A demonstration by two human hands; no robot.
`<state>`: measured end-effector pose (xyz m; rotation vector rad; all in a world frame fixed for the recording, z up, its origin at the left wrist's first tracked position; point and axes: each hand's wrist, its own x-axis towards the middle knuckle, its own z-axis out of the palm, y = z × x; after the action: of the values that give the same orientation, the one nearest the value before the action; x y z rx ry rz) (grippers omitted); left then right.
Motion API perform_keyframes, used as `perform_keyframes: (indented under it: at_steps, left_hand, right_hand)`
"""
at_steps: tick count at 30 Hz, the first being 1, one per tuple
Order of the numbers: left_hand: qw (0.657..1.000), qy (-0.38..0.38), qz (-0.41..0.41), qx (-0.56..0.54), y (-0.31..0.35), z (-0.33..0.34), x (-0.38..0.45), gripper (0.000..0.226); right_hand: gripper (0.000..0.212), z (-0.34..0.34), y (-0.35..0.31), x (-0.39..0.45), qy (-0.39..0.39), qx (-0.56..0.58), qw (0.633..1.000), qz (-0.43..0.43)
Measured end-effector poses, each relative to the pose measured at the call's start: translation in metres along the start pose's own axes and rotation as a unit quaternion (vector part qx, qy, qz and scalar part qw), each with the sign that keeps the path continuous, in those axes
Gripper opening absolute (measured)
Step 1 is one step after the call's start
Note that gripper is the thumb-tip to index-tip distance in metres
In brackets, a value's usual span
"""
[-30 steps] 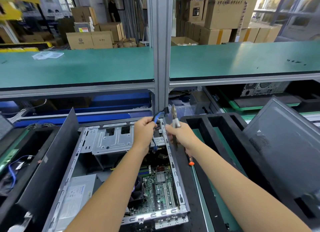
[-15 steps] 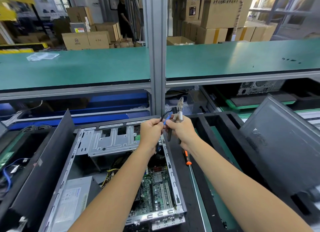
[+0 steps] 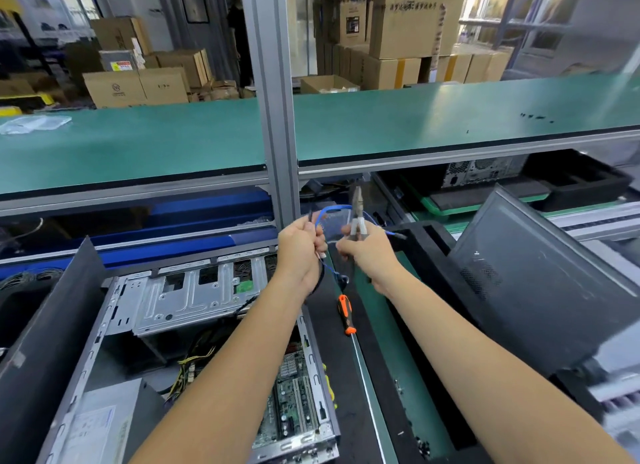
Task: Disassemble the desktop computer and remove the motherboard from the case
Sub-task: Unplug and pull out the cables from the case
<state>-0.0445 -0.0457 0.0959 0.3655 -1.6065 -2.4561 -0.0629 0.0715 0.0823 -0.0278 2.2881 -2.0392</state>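
The open computer case [image 3: 117, 311] lies flat below my arms. Its green motherboard [image 3: 294, 391] shows at the right side, and a metal drive cage [image 3: 187, 297] sits at the far end. My left hand [image 3: 301, 252] is closed around a blue cable [image 3: 334, 210] that arcs over to my right hand [image 3: 367, 252]. That hand grips needle-nose pliers [image 3: 357, 205] with the jaws pointing up. Both hands are raised above the case's far right corner.
An orange-handled screwdriver [image 3: 346, 313] lies on the black foam strip right of the case. The removed side panel [image 3: 540, 283] leans at the right, another dark panel [image 3: 45, 328] at the left. A metal post [image 3: 273, 99] and a green shelf [image 3: 450, 117] stand ahead. The power supply [image 3: 100, 425] sits near left.
Both hands have lifted up and to the right, out of the case. The blue cable has come out with them and now loops freely between the hands.
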Motion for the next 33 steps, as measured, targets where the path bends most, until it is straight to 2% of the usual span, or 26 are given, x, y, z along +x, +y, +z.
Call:
perform_keyframes:
  at_steps: [5,9,13,18,20,22,25,28,33]
  left_hand:
    - [0.999,-0.005,-0.039,0.010,-0.026,0.027,0.001,0.024]
    - [0.997,-0.029,-0.067,-0.001,-0.051,0.049,-0.002,0.028]
    - [0.995,-0.027,-0.092,-0.023,-0.063,0.070,0.004,0.026]
    - [0.990,-0.018,-0.136,0.018,-0.082,0.088,0.007,0.028]
    - [0.991,-0.023,-0.129,0.003,-0.085,0.095,0.004,0.031]
    - [0.991,-0.023,-0.128,-0.018,-0.088,0.101,0.002,0.032]
    - [0.986,-0.018,-0.137,-0.093,-0.090,0.115,-0.001,0.032]
    - [0.976,-0.022,-0.135,-0.167,-0.088,0.137,-0.004,0.032]
    - [0.977,-0.016,-0.129,-0.171,-0.090,0.159,-0.002,0.036]
  right_hand:
    - [0.011,-0.018,0.012,0.005,-0.002,-0.092,0.996,0.006]
    - [0.017,-0.037,0.011,0.010,0.001,-0.083,0.996,0.013]
    - [0.013,-0.064,0.012,0.013,0.012,-0.118,0.993,0.015]
    - [0.012,-0.089,0.015,0.014,-0.024,-0.118,0.993,0.008]
    - [0.004,-0.095,0.018,0.015,-0.038,-0.120,0.992,0.011]
    - [0.013,-0.101,0.023,0.019,-0.031,-0.135,0.990,0.018]
    - [0.004,-0.107,0.026,0.024,-0.010,-0.159,0.987,0.014]
    - [0.008,-0.116,0.024,0.033,0.031,-0.176,0.984,-0.001]
    - [0.007,-0.131,0.017,0.041,0.046,-0.205,0.978,-0.014]
